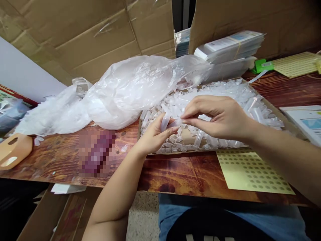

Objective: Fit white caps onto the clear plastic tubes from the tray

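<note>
My left hand (153,136) is closed around translucent plastic pieces, tube-like in look. One plastic piece (165,122) stands up between its fingers, and a second piece (173,124) lies along the thumb, pointing right. At the far end of that second piece, my right hand (218,115) pinches with thumb and forefinger; its fingertips cover the exact grip. Both hands are above a shallow cardboard tray (200,151) full of loose small clear plastic pieces (225,90). Bare cardboard shows in part of the tray's bottom, below the hands.
A large clear plastic bag (130,90) slumps behind the tray. Stacked printed packets (233,47) stand at the back right. A yellow sticker sheet (253,170) lies by the front edge, under my right forearm. Leftward are a blurred purple object (99,152) and an orange plastic item (16,150).
</note>
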Demonstrator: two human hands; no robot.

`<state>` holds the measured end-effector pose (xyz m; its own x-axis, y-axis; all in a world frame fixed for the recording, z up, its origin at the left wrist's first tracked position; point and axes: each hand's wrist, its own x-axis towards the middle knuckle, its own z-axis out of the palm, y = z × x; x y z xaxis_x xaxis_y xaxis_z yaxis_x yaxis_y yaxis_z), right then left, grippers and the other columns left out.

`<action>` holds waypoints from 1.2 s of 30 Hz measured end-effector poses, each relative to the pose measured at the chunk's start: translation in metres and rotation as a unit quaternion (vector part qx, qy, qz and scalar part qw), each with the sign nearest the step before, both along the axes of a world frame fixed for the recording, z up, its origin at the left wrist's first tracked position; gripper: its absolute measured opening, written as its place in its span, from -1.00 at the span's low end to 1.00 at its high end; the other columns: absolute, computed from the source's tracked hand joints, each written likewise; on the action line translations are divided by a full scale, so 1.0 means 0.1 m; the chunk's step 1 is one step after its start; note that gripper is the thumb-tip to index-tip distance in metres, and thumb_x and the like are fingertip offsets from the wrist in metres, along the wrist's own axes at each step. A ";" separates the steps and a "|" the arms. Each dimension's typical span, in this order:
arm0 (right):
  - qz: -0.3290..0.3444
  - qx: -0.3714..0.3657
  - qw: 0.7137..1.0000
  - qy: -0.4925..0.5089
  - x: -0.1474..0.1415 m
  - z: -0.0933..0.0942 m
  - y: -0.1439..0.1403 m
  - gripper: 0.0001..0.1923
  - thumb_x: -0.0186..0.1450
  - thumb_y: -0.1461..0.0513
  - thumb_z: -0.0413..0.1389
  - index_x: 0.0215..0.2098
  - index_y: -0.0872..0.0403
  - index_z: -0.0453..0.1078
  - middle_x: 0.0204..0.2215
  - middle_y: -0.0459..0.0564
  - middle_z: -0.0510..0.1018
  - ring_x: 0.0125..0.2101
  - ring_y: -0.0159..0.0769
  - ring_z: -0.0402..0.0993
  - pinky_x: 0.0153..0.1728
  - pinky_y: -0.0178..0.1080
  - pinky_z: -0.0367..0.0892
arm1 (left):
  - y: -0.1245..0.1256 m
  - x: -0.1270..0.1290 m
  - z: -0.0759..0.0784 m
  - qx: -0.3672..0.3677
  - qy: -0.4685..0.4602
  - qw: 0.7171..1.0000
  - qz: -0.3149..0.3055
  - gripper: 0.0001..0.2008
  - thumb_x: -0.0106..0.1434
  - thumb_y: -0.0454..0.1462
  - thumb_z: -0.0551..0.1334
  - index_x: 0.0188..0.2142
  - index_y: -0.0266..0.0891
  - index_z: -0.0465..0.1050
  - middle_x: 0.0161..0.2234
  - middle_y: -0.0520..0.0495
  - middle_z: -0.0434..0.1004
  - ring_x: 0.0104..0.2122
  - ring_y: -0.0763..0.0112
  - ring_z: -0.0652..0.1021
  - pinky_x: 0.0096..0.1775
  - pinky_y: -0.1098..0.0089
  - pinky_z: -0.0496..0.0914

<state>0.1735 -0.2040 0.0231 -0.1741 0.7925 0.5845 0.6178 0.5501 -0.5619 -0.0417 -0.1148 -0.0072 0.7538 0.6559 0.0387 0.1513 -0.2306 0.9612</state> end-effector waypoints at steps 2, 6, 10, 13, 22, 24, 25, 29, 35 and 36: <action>0.023 0.031 0.999 -0.024 0.02 -0.06 -0.01 -0.84 0.44 0.22 0.13 -0.29 -0.05 0.52 -0.34 -0.02 0.63 -0.29 -0.21 0.58 -0.23 -0.14 0.47 | -0.02 0.01 -0.02 0.057 0.018 0.998 -0.006 -0.70 0.33 -0.05 0.31 -0.18 -0.18 0.32 -0.31 -0.02 0.48 -0.30 0.36 0.50 -0.22 0.34 0.39; 0.048 0.101 0.989 -0.098 0.05 -0.16 -0.05 -0.79 0.46 0.35 0.06 -0.25 0.04 0.52 -0.29 0.03 0.63 -0.30 -0.28 0.58 -0.32 -0.25 0.45 | -0.04 0.00 -0.05 0.233 0.076 0.969 -0.007 -0.80 0.40 -0.13 0.23 -0.17 -0.17 0.28 -0.31 -0.03 0.41 -0.31 0.32 0.47 -0.22 0.29 0.40; 0.059 0.070 0.994 -0.054 0.10 -0.17 -0.09 -0.88 0.47 0.32 0.10 -0.16 0.06 0.50 -0.28 0.00 0.66 -0.31 -0.30 0.61 -0.30 -0.27 0.49 | -0.10 -0.04 -0.06 0.383 0.109 0.917 -0.020 -0.91 0.47 -0.22 0.15 -0.10 -0.18 0.28 -0.28 -0.07 0.46 -0.30 0.28 0.52 -0.24 0.28 0.42; 0.075 0.001 0.997 0.026 0.18 -0.15 -0.06 -0.93 0.43 0.24 0.22 -0.12 0.04 0.50 -0.31 -0.05 0.68 -0.37 -0.33 0.62 -0.32 -0.29 0.52 | -0.12 -0.05 -0.08 0.443 0.097 0.891 -0.032 -0.87 0.48 -0.27 0.15 -0.01 -0.18 0.28 -0.20 -0.09 0.52 -0.25 0.28 0.58 -0.21 0.30 0.47; 0.065 -0.043 0.994 0.080 0.11 -0.16 -0.05 -0.85 0.43 0.21 0.24 -0.33 -0.01 0.56 -0.41 -0.09 0.67 -0.42 -0.30 0.59 -0.34 -0.23 0.46 | -0.15 -0.04 -0.11 0.474 -0.002 0.880 -0.024 -0.69 0.38 -0.44 0.19 0.05 -0.15 0.26 -0.16 -0.07 0.55 -0.21 0.36 0.61 -0.18 0.40 0.53; 0.071 -0.006 0.988 0.134 0.00 -0.22 -0.07 -0.86 0.43 0.23 0.25 -0.33 0.01 0.54 -0.45 -0.10 0.64 -0.46 -0.35 0.56 -0.41 -0.27 0.43 | -0.17 -0.03 -0.12 0.483 -0.024 0.875 -0.015 -0.69 0.37 -0.45 0.18 0.05 -0.15 0.25 -0.16 -0.08 0.55 -0.22 0.37 0.61 -0.21 0.42 0.54; 0.077 0.010 0.984 0.161 -0.05 -0.26 -0.08 -0.86 0.43 0.24 0.26 -0.33 0.02 0.52 -0.46 -0.11 0.63 -0.48 -0.38 0.54 -0.44 -0.29 0.42 | -0.18 -0.03 -0.13 0.491 -0.034 0.871 -0.009 -0.68 0.37 -0.45 0.18 0.06 -0.15 0.25 -0.17 -0.08 0.54 -0.23 0.37 0.61 -0.22 0.42 0.54; 0.032 0.001 0.973 0.227 -0.23 -0.36 -0.08 -0.81 0.38 0.26 0.28 -0.40 0.02 0.46 -0.46 -0.12 0.60 -0.49 -0.39 0.52 -0.46 -0.29 0.41 | -0.16 -0.01 -0.18 0.550 -0.044 0.833 0.027 -0.66 0.38 -0.43 0.21 0.10 -0.19 0.24 -0.19 -0.10 0.53 -0.23 0.35 0.62 -0.22 0.41 0.56; -0.022 -0.143 0.944 0.298 -0.25 -0.27 -0.01 -0.78 0.37 0.12 0.27 -0.40 0.03 0.50 -0.44 -0.07 0.59 -0.48 -0.34 0.47 -0.48 -0.26 0.38 | -0.03 -0.01 -0.20 0.620 -0.022 0.782 0.063 -0.74 0.42 -0.36 0.20 0.08 -0.22 0.30 -0.17 -0.14 0.58 -0.19 0.29 0.65 -0.18 0.37 0.56; -0.010 -0.165 0.947 0.276 -0.19 -0.25 0.01 -0.75 0.39 0.08 0.26 -0.38 0.04 0.52 -0.43 -0.07 0.59 -0.48 -0.34 0.46 -0.47 -0.27 0.37 | -0.01 -0.01 -0.19 0.621 -0.010 0.780 0.072 -0.75 0.42 -0.35 0.21 0.07 -0.21 0.32 -0.17 -0.14 0.59 -0.18 0.28 0.65 -0.19 0.37 0.55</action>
